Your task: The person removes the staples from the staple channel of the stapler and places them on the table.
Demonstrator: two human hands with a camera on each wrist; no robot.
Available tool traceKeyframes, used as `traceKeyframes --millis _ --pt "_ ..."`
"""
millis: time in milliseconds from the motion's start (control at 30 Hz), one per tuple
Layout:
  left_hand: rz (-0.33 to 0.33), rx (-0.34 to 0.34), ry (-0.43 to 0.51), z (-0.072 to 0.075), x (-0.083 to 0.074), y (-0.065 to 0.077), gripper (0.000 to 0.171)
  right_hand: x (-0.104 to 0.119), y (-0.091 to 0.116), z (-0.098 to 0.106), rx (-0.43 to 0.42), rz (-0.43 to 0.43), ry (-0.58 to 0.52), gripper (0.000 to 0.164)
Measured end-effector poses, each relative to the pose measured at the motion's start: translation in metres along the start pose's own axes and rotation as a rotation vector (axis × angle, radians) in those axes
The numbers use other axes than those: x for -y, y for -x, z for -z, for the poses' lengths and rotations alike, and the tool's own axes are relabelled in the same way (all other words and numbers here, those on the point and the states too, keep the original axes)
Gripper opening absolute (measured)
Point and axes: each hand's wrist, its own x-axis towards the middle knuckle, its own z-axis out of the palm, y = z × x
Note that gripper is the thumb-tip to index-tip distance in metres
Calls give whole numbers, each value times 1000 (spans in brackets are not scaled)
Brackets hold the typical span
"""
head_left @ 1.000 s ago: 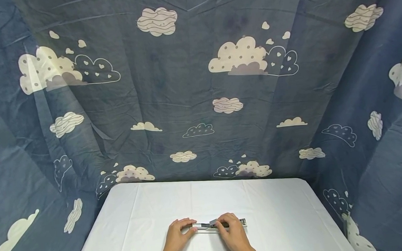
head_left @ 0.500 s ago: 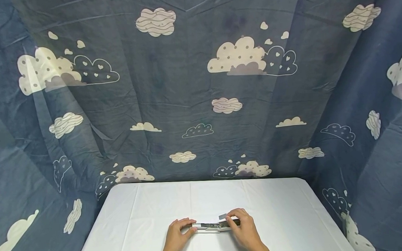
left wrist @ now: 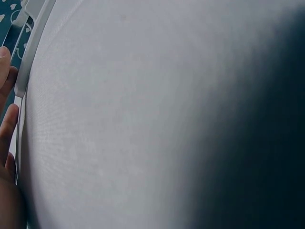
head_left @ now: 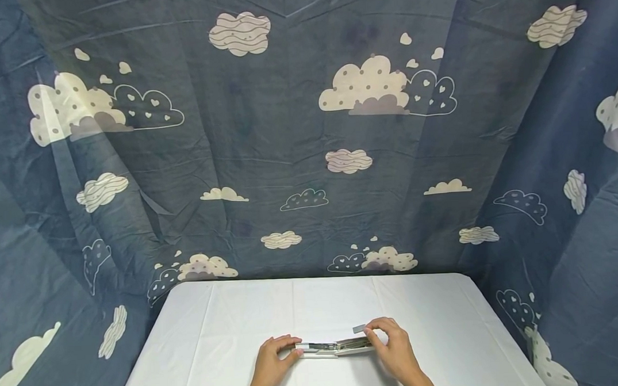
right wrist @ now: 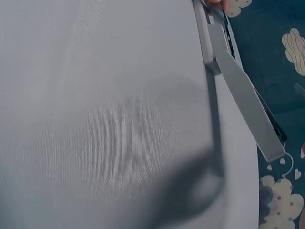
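“On the near white surface (head_left: pixel 232 329)?”
“Left hand (head_left: pixel 272 362), fingers clamped on a long, hinged white-and-black device (head_left: pixel 336 349) lying there; right hand (head_left: pixel 395 351), fingers pinching a small, flat grey strip (head_left: pixel 358 329); beyond, dark-blue cloud-patterned fabric (head_left: pixel 285 125).”

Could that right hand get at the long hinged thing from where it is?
Probably yes: the right hand is close to the long hinged thing, with nothing seen between them, though it pinches a small grey strip.

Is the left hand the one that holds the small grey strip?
No, the right hand pinches the grey strip, while the left hand holds one end of the stapler.
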Motion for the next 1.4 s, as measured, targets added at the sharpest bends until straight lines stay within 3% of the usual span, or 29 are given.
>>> traceKeyframes --millis 300,533,767,933,1033,1167,1400 --pt "-19 -27 -8 1 1 1 29 -19 -3 14 -30 -29 15 3" --pt "-3 -17 -12 1 1 1 29 -34 1 22 -47 -80 47 3" --pt "-24 -19 -9 1 0 0 28 -47 7 29 33 -184 72 5" --pt "-40 -28 -24 1 -1 0 28 -58 14 32 88 -220 77 7" --pt "-17 -21 -23 2 -1 0 28 -64 18 32 116 -231 100 11" --pt "5 -9 -9 2 -1 0 28 -69 21 30 144 -251 127 14" --pt "-15 -18 -2 0 -1 2 27 -79 24 26 150 -293 149 12"
